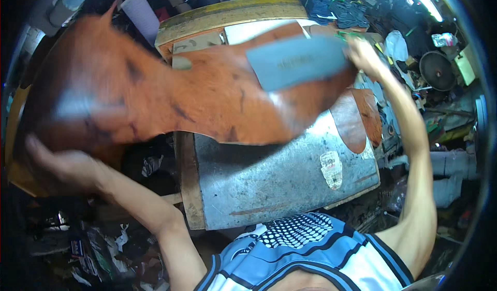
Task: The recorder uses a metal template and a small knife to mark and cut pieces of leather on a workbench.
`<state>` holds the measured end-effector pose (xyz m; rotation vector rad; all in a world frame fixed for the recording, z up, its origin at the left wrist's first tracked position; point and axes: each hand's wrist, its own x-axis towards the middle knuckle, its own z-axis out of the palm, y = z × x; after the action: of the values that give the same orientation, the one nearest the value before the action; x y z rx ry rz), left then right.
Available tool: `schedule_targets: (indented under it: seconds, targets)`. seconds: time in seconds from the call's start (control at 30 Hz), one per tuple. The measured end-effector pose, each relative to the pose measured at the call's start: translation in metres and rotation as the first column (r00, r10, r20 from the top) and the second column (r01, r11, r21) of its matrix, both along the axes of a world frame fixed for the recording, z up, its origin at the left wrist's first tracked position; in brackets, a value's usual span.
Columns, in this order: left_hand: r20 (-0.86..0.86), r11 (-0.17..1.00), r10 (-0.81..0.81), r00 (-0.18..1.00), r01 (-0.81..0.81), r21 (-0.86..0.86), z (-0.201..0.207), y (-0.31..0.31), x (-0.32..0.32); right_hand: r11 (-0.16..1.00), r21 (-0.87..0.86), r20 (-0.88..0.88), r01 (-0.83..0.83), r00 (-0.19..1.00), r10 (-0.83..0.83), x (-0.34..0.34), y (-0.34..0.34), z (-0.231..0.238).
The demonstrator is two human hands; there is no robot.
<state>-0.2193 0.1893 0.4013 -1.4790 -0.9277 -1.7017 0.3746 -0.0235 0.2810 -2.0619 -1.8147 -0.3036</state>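
Head view, over the workbench: My two bare hands are spread wide apart, with a brown leather hide (207, 91) stretched between them, its surface glossy and marked with dark streaks.
Left hand: My left hand (64, 166) is at the hide's lower left edge, palm and fingers against or just beneath it; blur and shadow keep me from telling whether the fingers are clamped.
Right hand: My right hand (364, 56), arm raised, is closed on the right end of a slate-blue panel (295, 63); I cannot tell whether it also pinches the leather there.
Hide: It hangs over the far part of the bench, its left portion reaching past the bench's side and its lower edge curving above the metal.
Panel: Flat and long, it lies across the hide's upper right, a faint dark marking at its middle.
Bench top: A worn grey metal sheet (259, 187) bears a torn white label (331, 169); smaller brown leather pieces (350, 122) overlap at its right edge.
Far side: A yellowish wooden beam (233, 14) runs between a pale roll (140, 16) and dark tied bundles (334, 9).
Lower left: Crumpled scraps (111, 249) litter the shadows.
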Motion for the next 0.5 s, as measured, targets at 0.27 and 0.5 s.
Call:
schedule_targets:
  seconds: [0.27,0.5]
  targets:
    - [0.672,-0.068,-0.321,0.668,0.691,-0.720,-0.176,-0.243,0.150,0.933,0.294,0.326,0.208,0.896,-0.302,0.100,0.260,0.059]
    - [0.903,-0.912,-0.408,0.136,-0.115,-0.395,-0.213,-0.294,0.110,0.982,-0.009,-0.640,0.188,0.754,-0.150,-0.019,0.145,-0.049]
